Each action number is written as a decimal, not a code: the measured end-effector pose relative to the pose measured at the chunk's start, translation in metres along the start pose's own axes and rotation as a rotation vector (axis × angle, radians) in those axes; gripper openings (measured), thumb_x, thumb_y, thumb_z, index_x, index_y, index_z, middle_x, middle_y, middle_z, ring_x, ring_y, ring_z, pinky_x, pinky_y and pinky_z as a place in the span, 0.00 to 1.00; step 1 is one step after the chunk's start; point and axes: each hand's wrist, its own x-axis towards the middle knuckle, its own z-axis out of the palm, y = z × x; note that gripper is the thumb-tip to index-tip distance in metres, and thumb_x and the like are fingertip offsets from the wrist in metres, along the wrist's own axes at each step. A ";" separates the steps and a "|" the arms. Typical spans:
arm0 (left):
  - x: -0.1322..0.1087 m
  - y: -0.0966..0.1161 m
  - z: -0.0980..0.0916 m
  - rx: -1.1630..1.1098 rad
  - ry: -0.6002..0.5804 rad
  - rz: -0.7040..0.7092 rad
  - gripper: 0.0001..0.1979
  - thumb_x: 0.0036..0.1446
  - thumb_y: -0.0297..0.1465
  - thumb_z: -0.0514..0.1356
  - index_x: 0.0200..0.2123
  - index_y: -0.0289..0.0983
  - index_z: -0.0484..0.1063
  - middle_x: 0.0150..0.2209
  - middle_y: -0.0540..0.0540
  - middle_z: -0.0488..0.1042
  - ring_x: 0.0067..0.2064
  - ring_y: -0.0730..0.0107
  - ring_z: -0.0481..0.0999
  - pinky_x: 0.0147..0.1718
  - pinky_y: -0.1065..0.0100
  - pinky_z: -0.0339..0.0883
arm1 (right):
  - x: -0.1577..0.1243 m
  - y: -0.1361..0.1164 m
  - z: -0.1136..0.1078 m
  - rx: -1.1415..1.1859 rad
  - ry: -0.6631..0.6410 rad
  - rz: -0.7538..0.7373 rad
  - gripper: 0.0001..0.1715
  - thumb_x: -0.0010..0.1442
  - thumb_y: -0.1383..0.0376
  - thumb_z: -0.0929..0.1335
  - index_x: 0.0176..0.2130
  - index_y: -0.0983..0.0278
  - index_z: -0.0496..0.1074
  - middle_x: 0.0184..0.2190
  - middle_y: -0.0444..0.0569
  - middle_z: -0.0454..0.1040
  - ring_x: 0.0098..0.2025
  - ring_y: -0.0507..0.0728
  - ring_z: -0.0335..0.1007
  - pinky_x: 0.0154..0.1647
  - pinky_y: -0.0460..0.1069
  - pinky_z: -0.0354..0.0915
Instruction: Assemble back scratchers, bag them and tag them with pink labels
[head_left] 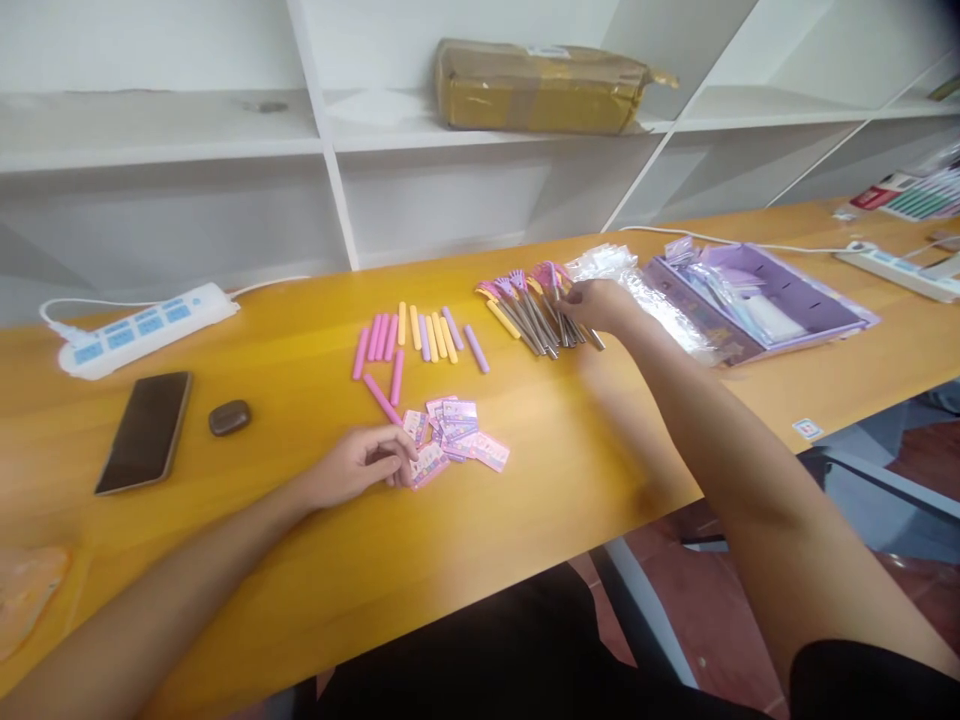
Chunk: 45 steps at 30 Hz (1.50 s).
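My left hand point(366, 462) rests on the table with curled fingers closed at the left edge of a small printed pink card point(430, 464). Beside it lies a loose pile of similar pink and purple cards point(459, 425). Farther right, my right hand point(600, 303) reaches over a heap of back scratchers point(534, 318) with metal rods and pink, purple and yellow claw heads. Its fingers are pinched at the heap's right side, on a back scratcher, partly hiding it. Between the hands lie pink sticks point(396, 377), yellow sticks point(435, 338) and purple sticks point(475, 349).
Clear plastic bags point(660, 305) and a purple box point(795, 290) with packets lie at the right. Power strips stand left point(150, 328) and right point(911, 270). A phone point(144, 432) and dark earbud case point(229, 417) lie left. A taped carton point(540, 90) sits on the shelf.
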 end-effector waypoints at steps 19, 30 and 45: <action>0.000 -0.003 0.001 0.003 -0.018 0.002 0.05 0.70 0.31 0.61 0.43 0.36 0.75 0.37 0.43 0.86 0.36 0.69 0.83 0.39 0.67 0.76 | 0.002 -0.043 -0.018 0.011 0.244 0.087 0.21 0.66 0.56 0.69 0.47 0.72 0.78 0.34 0.64 0.77 0.37 0.65 0.73 0.39 0.54 0.64; 0.000 -0.006 0.001 0.003 -0.020 0.019 0.06 0.70 0.32 0.61 0.43 0.36 0.76 0.37 0.42 0.86 0.37 0.68 0.84 0.39 0.67 0.76 | -0.052 -0.131 -0.030 -0.207 -0.033 -0.411 0.23 0.77 0.62 0.57 0.49 0.70 0.77 0.43 0.65 0.79 0.45 0.66 0.76 0.46 0.54 0.64; 0.001 -0.002 0.004 0.010 -0.013 0.008 0.08 0.71 0.35 0.61 0.42 0.36 0.75 0.36 0.42 0.86 0.36 0.68 0.85 0.38 0.68 0.75 | -0.081 -0.169 0.020 -0.125 -0.279 -0.311 0.30 0.80 0.56 0.57 0.60 0.74 0.76 0.52 0.73 0.81 0.58 0.68 0.79 0.57 0.54 0.70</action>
